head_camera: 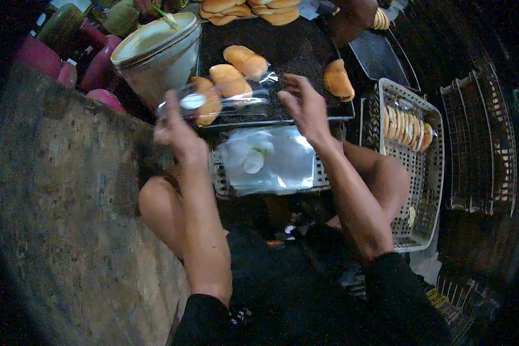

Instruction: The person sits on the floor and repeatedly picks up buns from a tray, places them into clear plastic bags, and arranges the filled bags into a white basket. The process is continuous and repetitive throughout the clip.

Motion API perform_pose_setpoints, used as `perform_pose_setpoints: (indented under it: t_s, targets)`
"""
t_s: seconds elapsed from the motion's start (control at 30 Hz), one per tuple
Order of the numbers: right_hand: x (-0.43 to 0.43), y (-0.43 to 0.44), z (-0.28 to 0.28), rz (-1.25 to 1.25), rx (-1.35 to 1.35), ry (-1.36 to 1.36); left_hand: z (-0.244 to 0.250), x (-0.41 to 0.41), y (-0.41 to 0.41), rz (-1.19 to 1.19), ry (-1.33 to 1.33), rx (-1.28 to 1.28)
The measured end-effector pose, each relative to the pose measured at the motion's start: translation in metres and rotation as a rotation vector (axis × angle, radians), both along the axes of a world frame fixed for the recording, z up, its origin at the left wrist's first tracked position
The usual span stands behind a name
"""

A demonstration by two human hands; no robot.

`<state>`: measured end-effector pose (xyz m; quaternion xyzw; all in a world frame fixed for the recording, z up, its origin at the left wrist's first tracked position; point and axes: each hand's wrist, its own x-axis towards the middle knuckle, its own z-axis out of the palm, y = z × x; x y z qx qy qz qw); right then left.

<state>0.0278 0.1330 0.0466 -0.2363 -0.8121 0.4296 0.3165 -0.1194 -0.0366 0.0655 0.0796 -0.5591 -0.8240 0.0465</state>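
My left hand (179, 134) grips one end of a clear plastic bag (246, 99) with a white oval mark, stretched in front of several bread rolls. My right hand (305, 108) is raised near the bag's other end, fingers apart and holding nothing that I can see. Behind the bag, bread rolls (229, 80) lie on a dark tray (285, 47); another roll (338, 80) lies by its right edge. Below my hands, a stack of clear plastic bags (281, 160) rests on a perforated plastic crate (220, 179).
A white bucket (155, 65) with a green-handled tool stands at the left. More rolls (251, 11) are piled at the back. A light crate (434, 173) at the right holds a row of bagged rolls (408, 129). Another person's arm (354, 17) reaches in at the top right. Wooden board (82, 207) spans the left.
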Motion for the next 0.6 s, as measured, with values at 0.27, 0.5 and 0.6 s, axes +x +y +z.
perform_pose_setpoints:
  t_s: [0.27, 0.5, 0.6]
  targets:
    - [-0.112, 0.076, -0.087, 0.164, 0.443, -0.231, -0.039, -0.04, -0.016, -0.095, -0.069, 0.086]
    - [-0.002, 0.085, 0.028, 0.164, -0.343, -0.268, -0.026, -0.035, 0.005, -0.115, 0.056, -0.166]
    - [0.076, 0.081, 0.085, 0.154, -0.598, -0.085, -0.02, -0.03, 0.012, -0.25, 0.175, -0.16]
